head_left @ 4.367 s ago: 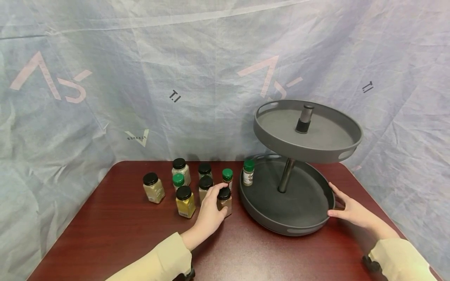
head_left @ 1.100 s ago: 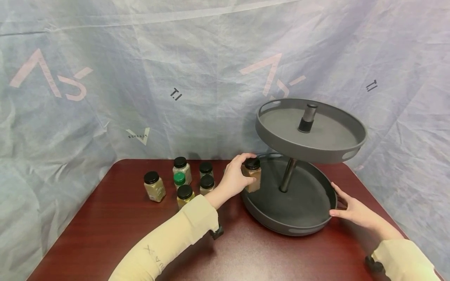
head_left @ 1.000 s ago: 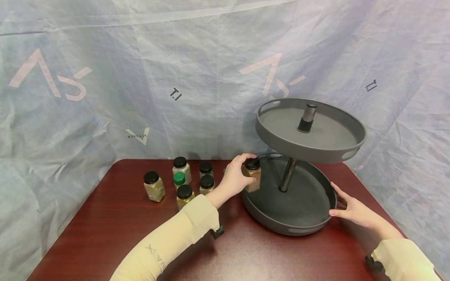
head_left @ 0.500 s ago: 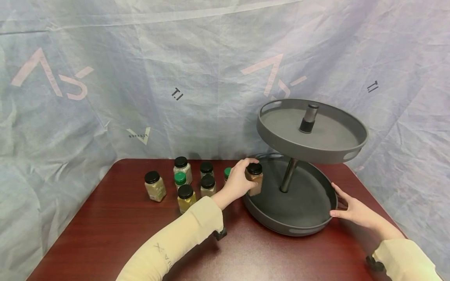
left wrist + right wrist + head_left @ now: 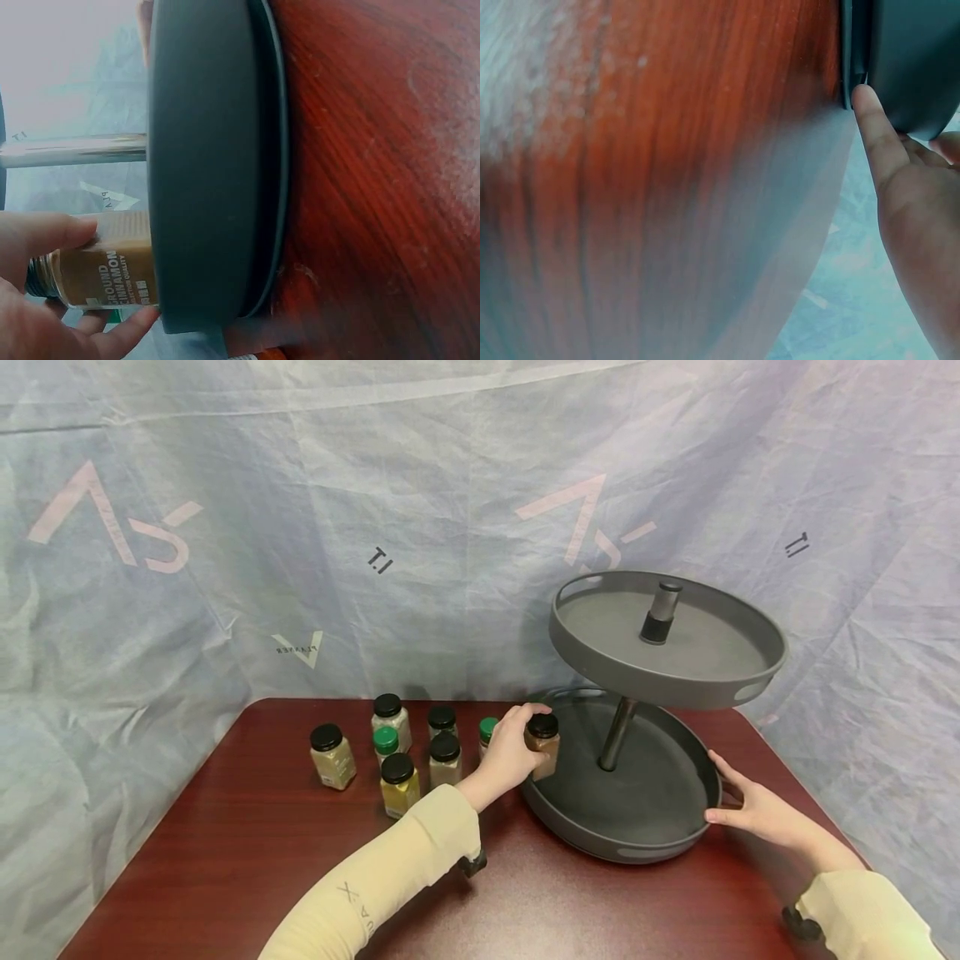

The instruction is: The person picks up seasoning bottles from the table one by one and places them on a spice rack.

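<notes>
In the head view my left hand (image 5: 510, 752) holds a black-lidded jar of ground cinnamon (image 5: 543, 745) upright at the left side of the lower tier of a grey two-tier turntable (image 5: 622, 852). The left wrist view shows thumb and fingers around the cinnamon jar (image 5: 105, 274), its base end overlapping the tray rim (image 5: 202, 172). At the turntable's right side, my right hand (image 5: 761, 810) grips the lower rim, thumb and index finger spread apart. One finger (image 5: 877, 139) reaches to the underside of that tier in the right wrist view.
Left of the turntable stand several spice jars, among them a yellow one (image 5: 401, 789), a pale tan one (image 5: 333, 764) and a green-capped one (image 5: 386, 743). The upper tier (image 5: 667, 681) overhangs the lower one. A hanging cloth (image 5: 420, 610) closes off the table's back.
My left hand took the cinnamon jar from the table and carried it right to the lower tier, then lowered it slightly. A green-capped jar there is now hidden. My right hand stayed put.
</notes>
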`<state>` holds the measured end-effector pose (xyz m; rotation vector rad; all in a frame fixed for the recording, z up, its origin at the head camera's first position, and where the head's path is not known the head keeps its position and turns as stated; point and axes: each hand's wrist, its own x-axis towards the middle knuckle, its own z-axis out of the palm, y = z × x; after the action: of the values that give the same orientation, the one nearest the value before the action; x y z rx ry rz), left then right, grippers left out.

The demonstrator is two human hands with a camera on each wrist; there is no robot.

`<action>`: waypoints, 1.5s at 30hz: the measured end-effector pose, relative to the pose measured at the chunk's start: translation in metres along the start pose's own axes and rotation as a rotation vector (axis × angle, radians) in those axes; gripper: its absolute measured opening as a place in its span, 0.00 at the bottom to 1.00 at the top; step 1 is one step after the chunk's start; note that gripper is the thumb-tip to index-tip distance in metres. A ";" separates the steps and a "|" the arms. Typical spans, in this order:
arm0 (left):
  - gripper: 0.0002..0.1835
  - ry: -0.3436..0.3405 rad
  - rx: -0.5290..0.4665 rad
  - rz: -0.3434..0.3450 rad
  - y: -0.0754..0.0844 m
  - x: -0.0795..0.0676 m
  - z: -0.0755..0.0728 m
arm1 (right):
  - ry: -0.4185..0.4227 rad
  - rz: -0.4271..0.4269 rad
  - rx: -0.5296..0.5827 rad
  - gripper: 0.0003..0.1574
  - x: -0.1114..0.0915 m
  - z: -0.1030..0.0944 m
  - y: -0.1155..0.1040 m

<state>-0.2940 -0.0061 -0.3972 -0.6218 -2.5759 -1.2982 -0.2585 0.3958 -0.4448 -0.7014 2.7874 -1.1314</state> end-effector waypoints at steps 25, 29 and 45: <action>0.35 -0.013 0.010 0.001 -0.005 -0.003 0.006 | -0.003 -0.004 -0.033 0.61 0.000 -0.002 0.000; 0.35 -0.016 0.017 -0.009 -0.005 -0.003 0.006 | -0.005 0.002 -0.035 0.61 0.001 -0.002 -0.001; 0.36 -0.044 0.044 0.029 -0.009 -0.005 0.007 | 0.006 -0.006 0.002 0.60 -0.002 0.002 -0.002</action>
<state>-0.2933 -0.0069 -0.4096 -0.6846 -2.6124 -1.2289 -0.2558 0.3943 -0.4451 -0.7084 2.7902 -1.1394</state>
